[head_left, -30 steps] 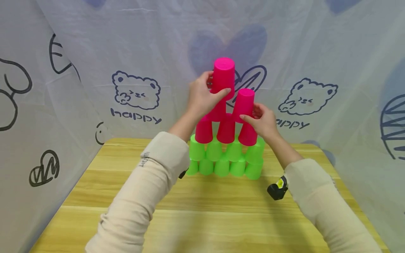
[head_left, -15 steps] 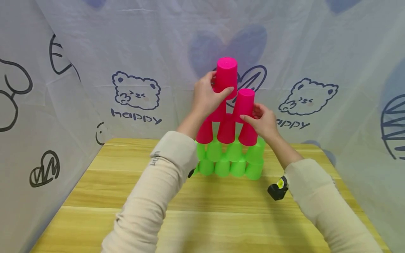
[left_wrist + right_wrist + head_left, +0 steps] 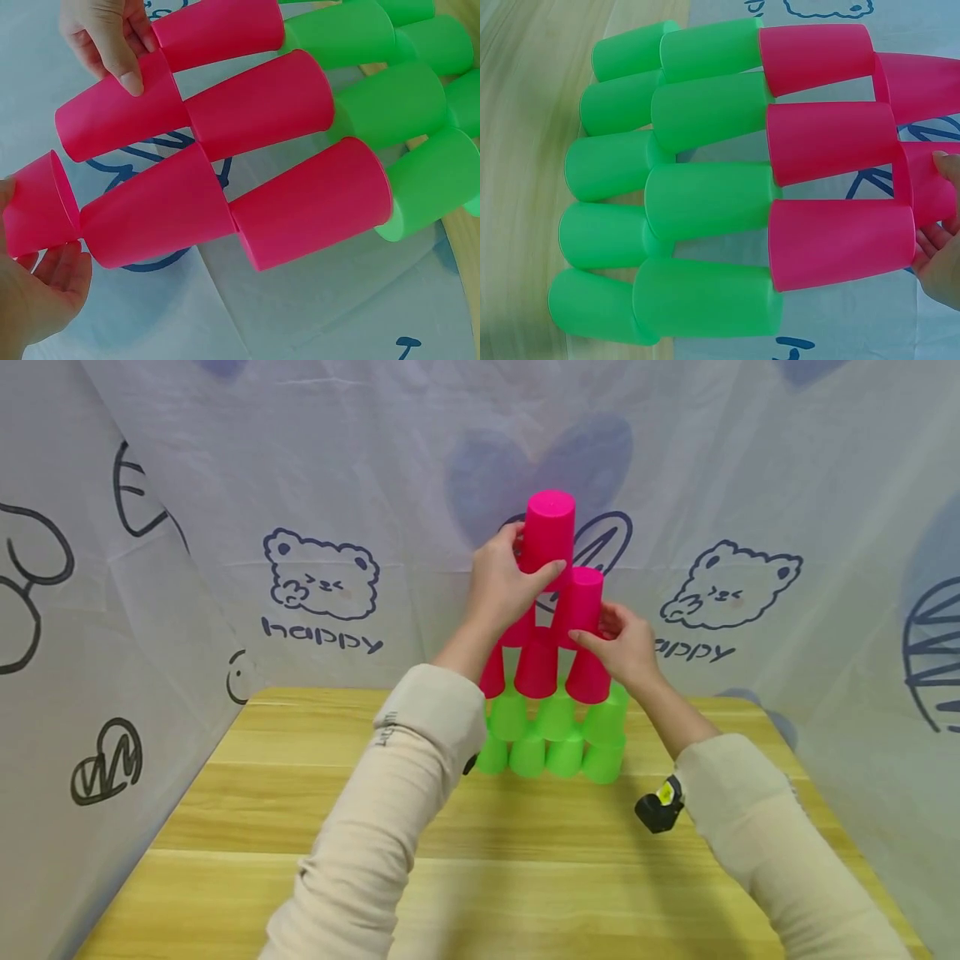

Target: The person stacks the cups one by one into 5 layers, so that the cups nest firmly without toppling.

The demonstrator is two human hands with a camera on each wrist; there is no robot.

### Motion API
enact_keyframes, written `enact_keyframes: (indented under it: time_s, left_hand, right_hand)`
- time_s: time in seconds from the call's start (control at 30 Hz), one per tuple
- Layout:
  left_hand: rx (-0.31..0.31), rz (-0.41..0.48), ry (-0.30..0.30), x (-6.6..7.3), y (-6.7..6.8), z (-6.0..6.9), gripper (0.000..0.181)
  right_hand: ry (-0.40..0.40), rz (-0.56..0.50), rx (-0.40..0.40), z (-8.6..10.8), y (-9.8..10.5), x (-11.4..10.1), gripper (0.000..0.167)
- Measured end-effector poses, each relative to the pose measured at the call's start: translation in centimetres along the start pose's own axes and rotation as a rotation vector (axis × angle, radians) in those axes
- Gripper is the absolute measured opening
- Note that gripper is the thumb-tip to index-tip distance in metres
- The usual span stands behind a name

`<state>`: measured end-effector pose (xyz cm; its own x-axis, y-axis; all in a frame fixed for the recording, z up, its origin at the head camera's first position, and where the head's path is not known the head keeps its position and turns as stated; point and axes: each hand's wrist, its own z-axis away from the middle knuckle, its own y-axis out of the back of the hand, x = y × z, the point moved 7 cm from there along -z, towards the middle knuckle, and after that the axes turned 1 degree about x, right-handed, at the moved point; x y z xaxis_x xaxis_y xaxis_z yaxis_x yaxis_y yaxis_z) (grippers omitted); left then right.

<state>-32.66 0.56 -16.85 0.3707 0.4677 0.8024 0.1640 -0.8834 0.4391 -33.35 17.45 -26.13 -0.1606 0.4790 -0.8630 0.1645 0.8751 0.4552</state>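
Note:
Upside-down plastic cups stand as a pyramid: two rows of green cups [image 3: 527, 756] below, then a row of three pink cups [image 3: 536, 668], then two more pink cups. My left hand [image 3: 504, 583] grips a top pink cup [image 3: 551, 531], thumb in front and fingers behind. In the left wrist view, this cup's rim [image 3: 66, 196] is at the edge of the left pink cup [image 3: 154, 206] below it. My right hand [image 3: 630, 647] holds the right pink cup [image 3: 587, 602] of the two-cup row. In the right wrist view, that cup [image 3: 926, 180] sits on the three-cup row.
The pyramid stands toward the back of a wooden table [image 3: 300, 810]. Behind it hangs a white sheet [image 3: 420, 468] with bear and heart drawings. A black wrist camera [image 3: 660, 810] hangs below the right sleeve.
My left hand has moved right with the top pink cup, toward the middle above the two-cup row. My right hand has stayed on its cup.

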Motion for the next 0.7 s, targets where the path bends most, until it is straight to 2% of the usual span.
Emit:
enact_keyframes:
  time_s: [0.7]
  left_hand:
    - [-0.001,-0.018,0.011,0.2,-1.2,-0.5,0.061]
  right_hand:
    - [0.004,0.004,-0.002,0.4,0.0,-0.4,0.057]
